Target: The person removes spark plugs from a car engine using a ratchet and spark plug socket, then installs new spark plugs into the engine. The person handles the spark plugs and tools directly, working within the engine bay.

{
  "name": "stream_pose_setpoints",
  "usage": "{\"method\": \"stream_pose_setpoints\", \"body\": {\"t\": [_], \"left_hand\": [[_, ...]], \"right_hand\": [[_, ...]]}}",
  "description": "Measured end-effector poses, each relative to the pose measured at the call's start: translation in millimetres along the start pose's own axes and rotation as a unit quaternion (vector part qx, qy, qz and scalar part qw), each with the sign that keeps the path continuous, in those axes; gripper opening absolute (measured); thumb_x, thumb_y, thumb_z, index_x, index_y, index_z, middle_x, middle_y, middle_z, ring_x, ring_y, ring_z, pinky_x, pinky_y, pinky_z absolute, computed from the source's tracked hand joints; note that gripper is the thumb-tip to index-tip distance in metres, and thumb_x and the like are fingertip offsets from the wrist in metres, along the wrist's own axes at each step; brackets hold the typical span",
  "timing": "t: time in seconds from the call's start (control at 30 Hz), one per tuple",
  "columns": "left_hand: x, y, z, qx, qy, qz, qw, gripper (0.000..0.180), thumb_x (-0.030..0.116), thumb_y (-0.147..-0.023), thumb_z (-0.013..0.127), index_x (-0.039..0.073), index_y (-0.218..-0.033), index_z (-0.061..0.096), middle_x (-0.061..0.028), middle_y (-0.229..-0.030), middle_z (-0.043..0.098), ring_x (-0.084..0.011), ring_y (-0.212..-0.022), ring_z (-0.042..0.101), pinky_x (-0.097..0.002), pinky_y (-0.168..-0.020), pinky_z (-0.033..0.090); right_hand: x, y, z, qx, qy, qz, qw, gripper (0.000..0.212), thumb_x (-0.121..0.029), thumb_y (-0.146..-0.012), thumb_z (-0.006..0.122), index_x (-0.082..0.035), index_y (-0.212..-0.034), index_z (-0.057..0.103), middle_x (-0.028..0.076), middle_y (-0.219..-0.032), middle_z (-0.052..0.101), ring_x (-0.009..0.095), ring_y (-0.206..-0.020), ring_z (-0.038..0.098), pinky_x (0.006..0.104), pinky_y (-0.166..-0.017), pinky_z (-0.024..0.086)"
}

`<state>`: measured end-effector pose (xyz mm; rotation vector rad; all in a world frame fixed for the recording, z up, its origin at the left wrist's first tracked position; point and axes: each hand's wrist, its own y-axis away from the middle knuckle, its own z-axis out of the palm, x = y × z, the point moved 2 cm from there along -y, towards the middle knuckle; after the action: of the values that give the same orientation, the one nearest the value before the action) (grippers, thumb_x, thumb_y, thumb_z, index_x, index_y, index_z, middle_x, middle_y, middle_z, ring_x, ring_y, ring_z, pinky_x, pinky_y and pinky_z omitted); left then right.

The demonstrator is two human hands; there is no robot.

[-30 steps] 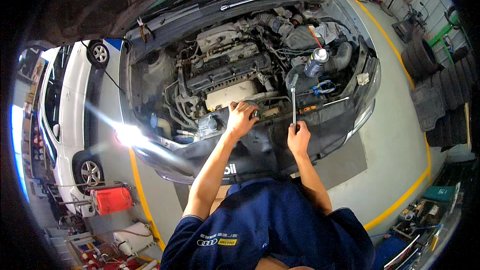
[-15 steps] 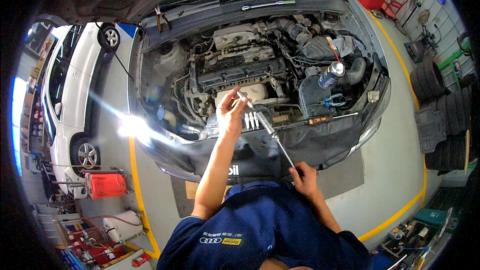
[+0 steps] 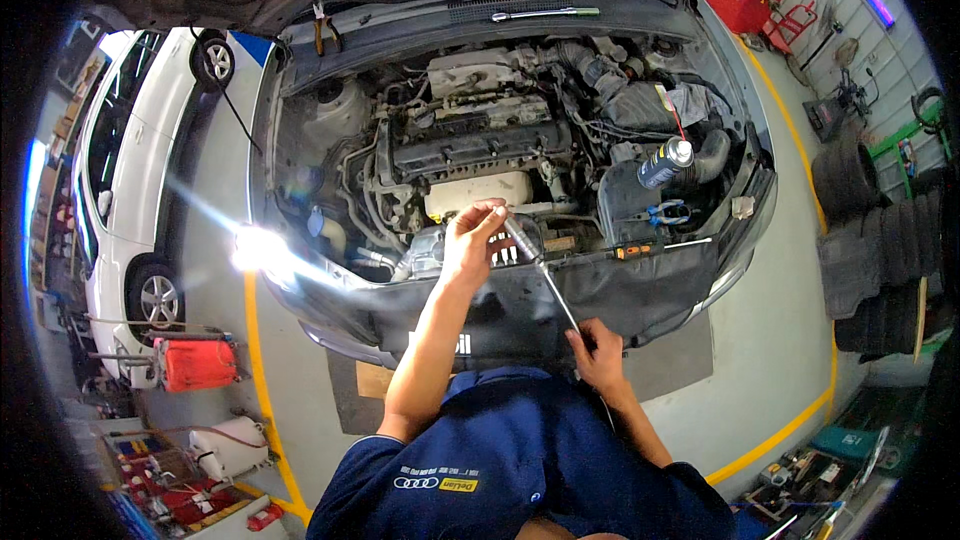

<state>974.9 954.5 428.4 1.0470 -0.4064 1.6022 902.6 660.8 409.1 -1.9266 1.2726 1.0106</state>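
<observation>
A long silver ratchet wrench [image 3: 548, 275] slants from the front of the open engine bay [image 3: 480, 140] back toward my body. My left hand [image 3: 470, 242] pinches its head end, just below the pale heat shield [image 3: 475, 192] on the engine. My right hand [image 3: 600, 358] is closed round the handle end, over the black cover [image 3: 650, 290] draped on the car's front. Both forearms are bare and I wear a blue work shirt.
A spray can [image 3: 665, 162] stands in the bay's right side, with blue pliers [image 3: 665, 210] and an orange-handled screwdriver [image 3: 640, 251] by the front edge. A work light [image 3: 255, 248] glares at left. A white car [image 3: 110, 190], red container [image 3: 195, 362] and stacked tyres [image 3: 870, 230] flank the car.
My right hand has drawn back from the engine toward my body, tipping the wrench from upright to slanted. My left hand has moved onto its head.
</observation>
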Motion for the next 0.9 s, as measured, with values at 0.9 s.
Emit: {"method": "stream_pose_setpoints", "body": {"t": [0.9], "left_hand": [[-13,21,-149,0.18,-0.608,0.339,0.695,0.049,0.02,-0.081,0.079,0.004,-0.124,0.063,-0.0177,-0.117,0.065,-0.038,-0.108,0.061,-0.0462,-0.096,0.047]], "right_hand": [[-29,-476,57,-0.28,0.234,0.111,0.925,0.028,-0.014,-0.094,0.071,0.004,-0.073,0.068,0.006,-0.056,0.061,0.015,-0.046,0.057,0.0344,-0.046,0.043]]}}
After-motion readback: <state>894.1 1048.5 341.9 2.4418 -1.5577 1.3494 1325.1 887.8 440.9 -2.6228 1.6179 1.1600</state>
